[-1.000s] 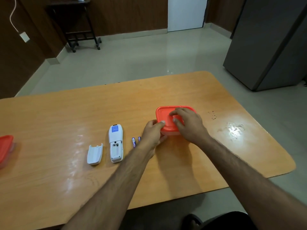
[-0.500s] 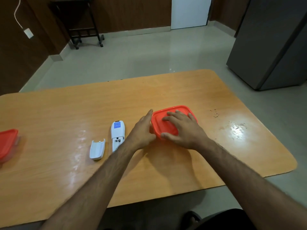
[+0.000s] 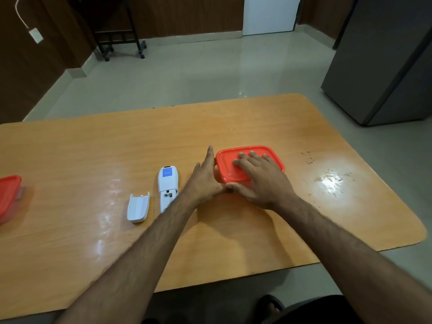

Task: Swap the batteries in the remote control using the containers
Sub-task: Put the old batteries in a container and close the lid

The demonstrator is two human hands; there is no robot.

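Right hand (image 3: 261,181) lies flat on the red lid (image 3: 233,169) of the container, fingers spread, no longer curled as a second ago. Left hand (image 3: 204,181) now open against the container's left side. The batteries seen earlier are hidden behind the left arm. Remote (image 3: 167,185) lies left of the container, its cover (image 3: 138,207) further left; second container (image 3: 8,195) at desk (image 3: 93,148) far left.

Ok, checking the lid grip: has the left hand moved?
Yes: left hand slid along the container's left side, away from the person, fingers now straight.
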